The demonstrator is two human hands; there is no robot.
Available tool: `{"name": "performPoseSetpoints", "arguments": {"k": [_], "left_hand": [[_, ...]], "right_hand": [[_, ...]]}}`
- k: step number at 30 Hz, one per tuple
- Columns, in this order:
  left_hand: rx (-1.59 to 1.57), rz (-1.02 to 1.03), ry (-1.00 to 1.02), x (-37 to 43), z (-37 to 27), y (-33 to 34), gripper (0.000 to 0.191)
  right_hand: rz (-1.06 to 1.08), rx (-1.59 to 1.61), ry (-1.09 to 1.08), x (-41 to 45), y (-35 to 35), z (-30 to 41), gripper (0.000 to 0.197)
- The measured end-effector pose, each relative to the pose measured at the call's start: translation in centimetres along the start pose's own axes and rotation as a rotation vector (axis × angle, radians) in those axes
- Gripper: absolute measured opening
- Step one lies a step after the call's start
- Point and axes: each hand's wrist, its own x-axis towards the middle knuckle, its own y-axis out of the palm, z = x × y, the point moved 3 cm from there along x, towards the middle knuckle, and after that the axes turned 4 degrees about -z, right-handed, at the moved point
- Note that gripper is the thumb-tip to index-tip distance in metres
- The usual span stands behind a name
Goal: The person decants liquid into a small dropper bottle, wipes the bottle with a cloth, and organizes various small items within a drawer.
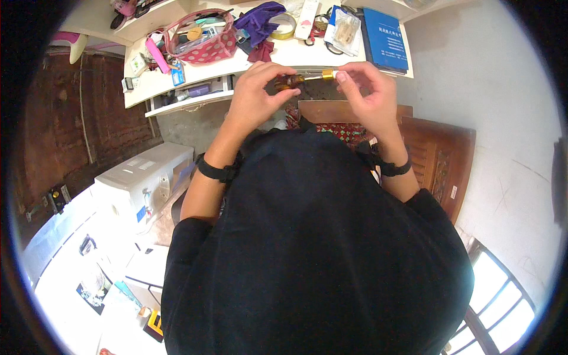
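Observation:
My left hand (262, 91) holds a small brown glass bottle (290, 81) between thumb and fingers, its neck towards the right. In my right hand (367, 91) is a dropper cap (329, 74) with a gold collar and a white bulb, pinched by thumb and forefinger. The dropper's clear tube reaches left to the bottle's neck; whether its tip is inside cannot be told. Both hands are raised near the front edge of a white desk (288, 55). Black bands circle both wrists.
On the desk lie a pink polka-dot pouch (206, 52) full of small items, purple cloth (262, 22), a tape roll (282, 26), a white box (307, 20) and a blue booklet (386, 40). A drawer (191, 103) stands pulled out at left. A wooden chair (437, 155) is at right.

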Motion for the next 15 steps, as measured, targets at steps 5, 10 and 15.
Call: {"name": "performPoseSetpoints", "arguments": {"k": [5, 10, 15], "left_hand": [[0.04, -0.009, 0.006, 0.0, -0.1, -0.4, 0.034], [0.063, -0.005, -0.01, -0.4, 0.2, -1.0, 0.034], [0.1, 0.002, -0.024, -0.5, 0.2, -1.4, 0.033]], "right_hand": [[-0.108, 0.239, 0.059, -0.7, -0.7, -1.2, 0.016], [-0.177, 0.345, 0.205, -1.3, -0.7, -6.0, 0.018], [-0.094, -0.212, 0.198, -1.7, 1.6, -15.6, 0.023]]}}
